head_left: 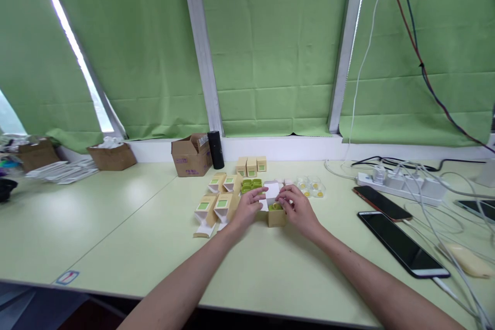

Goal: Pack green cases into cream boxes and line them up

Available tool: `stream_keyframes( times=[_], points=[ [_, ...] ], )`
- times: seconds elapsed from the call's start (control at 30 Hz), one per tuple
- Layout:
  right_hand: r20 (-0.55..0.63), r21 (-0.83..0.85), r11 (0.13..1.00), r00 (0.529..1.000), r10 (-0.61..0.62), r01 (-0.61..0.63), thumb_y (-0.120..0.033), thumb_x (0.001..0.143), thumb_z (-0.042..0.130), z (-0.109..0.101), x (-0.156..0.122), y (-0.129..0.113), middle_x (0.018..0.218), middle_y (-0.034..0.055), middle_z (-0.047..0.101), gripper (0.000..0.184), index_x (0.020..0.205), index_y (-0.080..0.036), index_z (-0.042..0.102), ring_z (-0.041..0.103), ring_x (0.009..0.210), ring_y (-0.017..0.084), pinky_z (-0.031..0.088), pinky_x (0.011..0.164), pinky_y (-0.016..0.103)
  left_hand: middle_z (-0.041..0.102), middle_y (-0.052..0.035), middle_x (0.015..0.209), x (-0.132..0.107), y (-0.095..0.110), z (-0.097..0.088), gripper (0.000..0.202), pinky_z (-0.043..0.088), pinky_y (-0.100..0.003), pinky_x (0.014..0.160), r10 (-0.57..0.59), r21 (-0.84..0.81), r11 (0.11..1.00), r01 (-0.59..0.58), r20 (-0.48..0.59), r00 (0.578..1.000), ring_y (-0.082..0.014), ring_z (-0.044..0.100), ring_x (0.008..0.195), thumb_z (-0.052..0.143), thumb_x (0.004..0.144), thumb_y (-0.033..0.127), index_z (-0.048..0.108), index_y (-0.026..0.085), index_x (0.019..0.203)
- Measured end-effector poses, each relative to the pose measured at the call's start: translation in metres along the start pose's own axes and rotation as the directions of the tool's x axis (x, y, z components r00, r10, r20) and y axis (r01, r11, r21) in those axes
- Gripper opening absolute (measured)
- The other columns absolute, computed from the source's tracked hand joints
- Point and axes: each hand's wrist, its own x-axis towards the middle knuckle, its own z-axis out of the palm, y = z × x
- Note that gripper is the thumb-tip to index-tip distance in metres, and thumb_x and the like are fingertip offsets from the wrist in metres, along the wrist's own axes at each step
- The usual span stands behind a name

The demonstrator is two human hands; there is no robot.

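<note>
The box (276,219) stands open on the tabletop (247,273), between its front and back edges, a green piece (275,207) showing in its mouth. The left hand (247,208) is loosely spread beside the raised flap (273,190), contact unclear; the right hand (297,206) bends its fingers over the mouth, any grip hidden. Hold the flap clear, steady the walls, and keep the green piece level against snagging.

At the centre of the frame the small open carton (276,219) looked like matt card, the clear tray (310,186) to its right glossy plastic, the tabletop (154,247) smooth with a faint sheen, the blinds (270,51) across the top creased matt cloth, and the white-edged phone (402,243) at lower right glossy glass.
</note>
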Motion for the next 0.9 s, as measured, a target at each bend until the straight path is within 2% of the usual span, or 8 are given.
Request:
stream_keyframes(
  times=[0.13,0.3,0.47,0.57,0.73,0.9],
  points=[
    [-0.065,0.059,0.998,0.998,0.015,-0.012,-0.031,0.1,0.046,-0.004,0.001,0.002,0.108,0.0105,0.061,0.027,0.096,-0.023,0.071,0.062,0.095,0.025,0.055,0.075,0.04,0.074,-0.0122,0.107,0.002,-0.003,-0.002,0.063,0.046,-0.026,0.077,-0.003,0.014,1.0,0.004,-0.025,1.0,-0.02,0.067,0.094,0.059,0.058,0.01,0.072,0.012,0.119],
    [-0.136,0.075,0.996,0.989,0.063,-0.054,-0.033,0.099,0.045,-0.007,0.001,0.01,0.109,0.0109,0.062,0.027,0.099,-0.023,0.07,0.061,0.096,0.026,0.055,0.073,0.038,0.075,-0.0102,0.103,0.001,-0.005,-0.003,0.062,0.045,-0.027,0.074,-0.019,0.008,1.0,0.019,-0.025,1.0,-0.0172,0.065,0.083,0.059,0.061,0.012,0.073,0.013,0.122],
    [-0.194,0.108,0.981,0.965,0.179,-0.16,-0.032,0.094,0.046,-0.009,0.003,0.016,0.111,0.0109,0.065,0.025,0.101,-0.023,0.069,0.06,0.091,0.025,0.054,0.069,0.037,0.075,-0.0096,0.102,-0.001,-0.003,-0.003,0.046,0.046,-0.03,0.082,0.004,0.045,0.999,0.0,-0.076,0.997,-0.0213,0.062,0.093,0.061,0.074,0.023,0.077,0.017,0.117],
    [-0.193,0.139,0.967,0.951,0.24,-0.216,-0.032,0.091,0.048,-0.008,0.003,0.02,0.111,0.011,0.066,0.026,0.104,-0.022,0.067,0.059,0.089,0.024,0.054,0.065,0.036,0.074,-0.0083,0.101,-0.002,-0.003,-0.003,0.044,0.046,-0.03,0.084,-0.003,0.062,0.998,0.009,-0.093,0.996,-0.0212,0.062,0.096,0.061,0.077,0.026,0.078,0.019,0.116],
    [-0.137,0.217,0.928,0.931,0.338,-0.304,-0.037,0.086,0.054,-0.003,0.003,0.025,0.109,0.0093,0.064,0.029,0.108,-0.022,0.065,0.057,0.082,0.021,0.05,0.056,0.03,0.073,-0.0047,0.091,-0.004,-0.003,0.0,0.045,0.047,-0.032,0.086,-0.012,0.036,0.999,0.013,-0.034,0.999,-0.0201,0.065,0.091,0.062,0.076,0.023,0.072,0.019,0.119],
    [-0.095,0.315,0.881,0.911,0.4,-0.354,-0.044,0.081,0.061,0.001,0.002,0.025,0.108,0.0076,0.06,0.036,0.111,-0.023,0.063,0.055,0.076,0.019,0.045,0.044,0.025,0.074,-0.0071,0.091,-0.005,-0.002,0.004,0.046,0.048,-0.034,0.089,0.009,-0.017,1.0,-0.009,0.017,1.0,-0.0216,0.069,0.091,0.073,0.075,0.029,0.065,0.017,0.119]
  ],
)
